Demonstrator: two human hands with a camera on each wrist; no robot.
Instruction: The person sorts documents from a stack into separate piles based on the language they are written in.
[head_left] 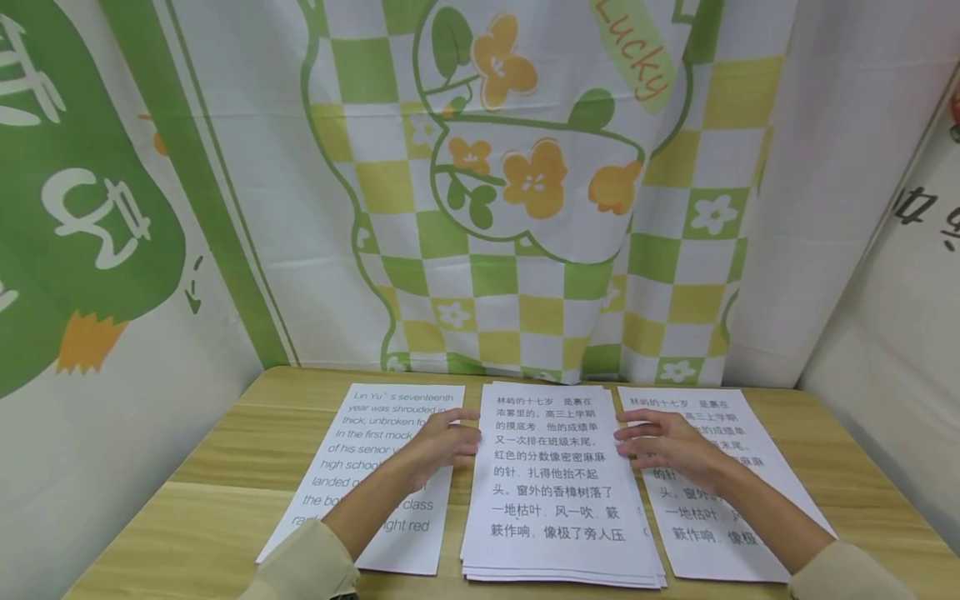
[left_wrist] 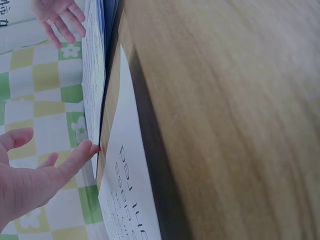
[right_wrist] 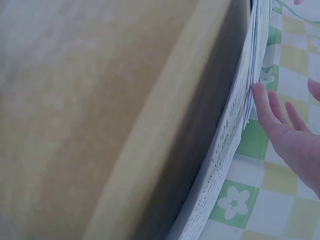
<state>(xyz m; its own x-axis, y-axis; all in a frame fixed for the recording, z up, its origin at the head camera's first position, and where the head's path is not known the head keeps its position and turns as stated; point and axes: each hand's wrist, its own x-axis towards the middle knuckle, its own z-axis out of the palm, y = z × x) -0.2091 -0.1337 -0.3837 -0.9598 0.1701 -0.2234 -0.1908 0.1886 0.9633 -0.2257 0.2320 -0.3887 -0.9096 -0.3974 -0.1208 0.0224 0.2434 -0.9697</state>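
Observation:
A stack of printed paper sheets [head_left: 555, 483] with Chinese text on top lies in the middle of the table, its lower sheets slightly out of line at the near edge. My left hand [head_left: 431, 446] reaches over a sheet of English text [head_left: 360, 500], fingertips at the stack's left edge. From the other side, my right hand [head_left: 667, 446] lies over a sheet of Chinese text [head_left: 720, 533], its fingertips at the stack's right edge. In the wrist views, the left hand [left_wrist: 37, 182] and the right hand [right_wrist: 295, 140] both have extended fingers, the thumbs apart.
The papers lie on a wood-grain table [head_left: 202, 475]. Behind its far edge hangs a checkered green and yellow curtain [head_left: 495, 283]. Printed wall coverings enclose the left [head_left: 187, 358] and right [head_left: 892, 350] sides.

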